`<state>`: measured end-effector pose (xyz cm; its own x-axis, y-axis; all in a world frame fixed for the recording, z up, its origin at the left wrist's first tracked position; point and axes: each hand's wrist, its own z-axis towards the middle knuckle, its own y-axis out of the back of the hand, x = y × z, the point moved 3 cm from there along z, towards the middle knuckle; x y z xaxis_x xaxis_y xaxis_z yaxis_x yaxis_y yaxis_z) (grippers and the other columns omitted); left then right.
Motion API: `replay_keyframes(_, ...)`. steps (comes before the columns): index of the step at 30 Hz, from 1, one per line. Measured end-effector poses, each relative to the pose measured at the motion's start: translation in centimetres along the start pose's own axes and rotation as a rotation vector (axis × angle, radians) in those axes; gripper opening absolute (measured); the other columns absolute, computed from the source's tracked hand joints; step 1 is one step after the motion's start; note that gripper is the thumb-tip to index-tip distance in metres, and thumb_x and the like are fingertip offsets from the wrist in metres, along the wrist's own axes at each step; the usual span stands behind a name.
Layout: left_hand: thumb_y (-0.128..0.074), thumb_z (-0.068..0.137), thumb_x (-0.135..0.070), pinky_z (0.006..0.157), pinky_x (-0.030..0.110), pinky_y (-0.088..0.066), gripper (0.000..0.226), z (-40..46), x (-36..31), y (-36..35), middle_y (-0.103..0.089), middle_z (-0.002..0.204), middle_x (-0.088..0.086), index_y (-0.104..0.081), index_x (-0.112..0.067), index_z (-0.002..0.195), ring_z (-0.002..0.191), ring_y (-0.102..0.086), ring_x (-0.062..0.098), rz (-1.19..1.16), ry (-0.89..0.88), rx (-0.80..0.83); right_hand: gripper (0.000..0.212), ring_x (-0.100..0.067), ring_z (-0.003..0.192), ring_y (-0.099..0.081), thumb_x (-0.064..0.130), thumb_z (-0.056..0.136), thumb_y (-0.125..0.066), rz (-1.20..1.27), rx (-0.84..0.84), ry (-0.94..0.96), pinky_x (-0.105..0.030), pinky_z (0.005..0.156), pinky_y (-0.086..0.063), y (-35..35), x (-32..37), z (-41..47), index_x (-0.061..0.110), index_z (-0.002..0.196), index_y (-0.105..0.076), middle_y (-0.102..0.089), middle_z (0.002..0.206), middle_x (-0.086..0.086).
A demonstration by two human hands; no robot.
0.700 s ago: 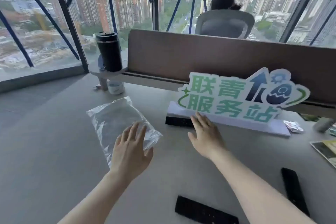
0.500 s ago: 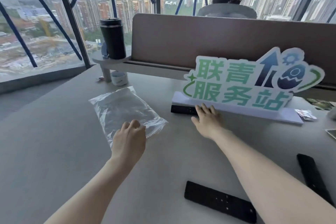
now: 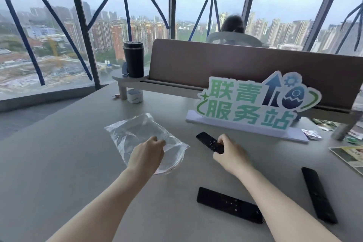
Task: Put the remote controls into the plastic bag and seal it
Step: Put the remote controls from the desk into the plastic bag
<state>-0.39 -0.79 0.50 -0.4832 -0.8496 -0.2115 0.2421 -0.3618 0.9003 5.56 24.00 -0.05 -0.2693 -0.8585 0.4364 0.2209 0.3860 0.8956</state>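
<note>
Loading not yet begun: clear crinkled plastic bag [image 3: 141, 135] lies empty mid-desk, mouth toward the near edge, pinched there by the left hand [image 3: 146, 155]. Right hand [image 3: 229, 153] grasps one slim black remote [image 3: 208, 141] just right of the bag. Two more black remotes, near-edge remote [image 3: 228, 204] and right-edge remote [image 3: 316, 194], lie untouched. Sealing outstanding.

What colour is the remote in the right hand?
Black. The remote held by the right hand shows best, and only, in the head view.
</note>
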Motion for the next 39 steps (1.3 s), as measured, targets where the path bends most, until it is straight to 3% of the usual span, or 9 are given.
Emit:
replay_keyframes(6, -0.045, 0.087, -0.013, 0.052, 0.038, -0.045, 0.017, -1.2, -3.3, 2.6, -0.055, 0.079, 0.013, -0.062, -0.009, 0.087, 0.068, -0.061, 0.04, -0.053, -0.027, -0.072, 0.017, -0.009, 0.063, -0.054, 0.037, 0.075, -0.073, 0.437, 0.243, -0.006, -0.026, 0.06, -0.039, 5.9, 2.1, -7.7, 0.033, 0.091, -0.069, -0.066, 0.082, 0.008)
replay_keyframes(10, -0.045, 0.088, -0.013, 0.056, 0.035, -0.042, 0.02, -2.4, -5.8, 3.5, -0.058, 0.085, 0.013, -0.064, -0.007, 0.089, 0.073, -0.06, 0.038, -0.136, -0.047, -0.098, 0.027, -0.007, 0.074, -0.057, 0.029, 0.078, -0.075, 0.348, 0.244, 0.031, -0.021, 0.063, -0.041, 4.1, 5.3, -9.2, 0.023, 0.105, -0.071, -0.063, 0.083, 0.012)
replay_keyframes(16, -0.048, 0.086, -0.012, 0.062, 0.04, -0.051, 0.022, -3.9, -5.7, 4.2, -0.063, 0.081, 0.015, -0.068, -0.005, 0.083, 0.072, -0.061, 0.035, -0.231, -0.003, -0.156, 0.034, -0.014, 0.075, -0.057, 0.002, 0.09, -0.064, 0.91, 0.249, -0.014, -0.026, 0.07, -0.052, 0.4, 7.2, -10.2, 0.012, 0.122, -0.065, -0.061, 0.103, -0.006)
replay_keyframes(20, -0.048, 0.086, -0.008, 0.055, 0.037, -0.043, 0.023, -4.8, -5.3, 4.1, -0.054, 0.068, 0.011, -0.061, -0.005, 0.067, 0.062, -0.053, 0.031, -0.241, 0.028, -0.146, 0.034, -0.018, 0.085, -0.063, -0.002, 0.087, -0.05, 0.703, 0.006, -0.076, -0.039, 0.087, -0.053, 2.1, 3.0, -11.0, 0.024, 0.092, -0.072, -0.07, 0.101, 0.0)
replay_keyframes(24, -0.047, 0.091, -0.019, 0.057, 0.033, -0.042, 0.025, -6.0, -5.2, 4.0, -0.061, 0.079, 0.008, -0.066, -0.01, 0.076, 0.072, -0.059, 0.03, -0.27, 0.036, -0.136, 0.051, -0.024, 0.135, -0.046, 0.029, 0.093, -0.054, 0.076, 0.193, -0.113, -0.035, 0.107, -0.04, 2.9, -1.8, -13.0, 0.021, 0.143, -0.047, -0.047, 0.15, -0.001)
replay_keyframes(26, -0.046, 0.092, -0.024, 0.057, 0.031, -0.038, 0.024, -6.8, -5.3, 4.0, -0.063, 0.085, 0.006, -0.068, -0.017, 0.088, 0.078, -0.06, 0.031, -0.251, 0.065, -0.129, 0.063, -0.025, 0.139, -0.042, 0.042, 0.092, -0.054, -0.035, 0.284, -0.147, -0.038, 0.108, -0.04, 2.4, -3.1, -14.4, 0.022, 0.149, -0.037, -0.041, 0.155, -0.002)
replay_keyframes(32, -0.044, 0.093, -0.031, 0.064, 0.032, -0.039, 0.026, -8.5, -6.0, 3.8, -0.066, 0.1, 0.002, -0.067, -0.028, 0.104, 0.089, -0.062, 0.033, -0.256, 0.111, -0.13, 0.026, -0.02, 0.098, -0.057, 0.036, 0.086, -0.061, -0.053, 0.149, -0.047, -0.034, 0.075, -0.048, 2.5, -2.9, -17.2, 0.024, 0.11, -0.065, -0.06, 0.102, 0.002)
replay_keyframes(36, -0.047, 0.091, -0.032, 0.073, 0.035, -0.049, 0.023, -8.3, -7.7, 3.5, -0.069, 0.105, 0.001, -0.068, -0.031, 0.101, 0.093, -0.063, 0.029, -0.355, 0.083, -0.1, 0.018, -0.008, 0.039, -0.043, 0.033, 0.09, -0.063, 0.421, 0.147, -0.09, -0.023, 0.044, -0.034, 5.6, -3.3, -19.1, 0.016, 0.089, -0.069, -0.056, 0.062, 0.004)
replay_keyframes(39, -0.048, 0.091, -0.026, 0.076, 0.036, -0.049, 0.024, -7.4, -10.5, 4.0, -0.07, 0.104, 0.007, -0.069, -0.025, 0.102, 0.093, -0.063, 0.029, -0.404, 0.006, -0.086, 0.022, -0.006, 0.039, -0.037, 0.033, 0.091, -0.064, 0.532, 0.261, -0.097, -0.016, 0.037, -0.025, 7.8, -2.7, -19.8, 0.013, 0.094, -0.072, -0.06, 0.062, 0.0)
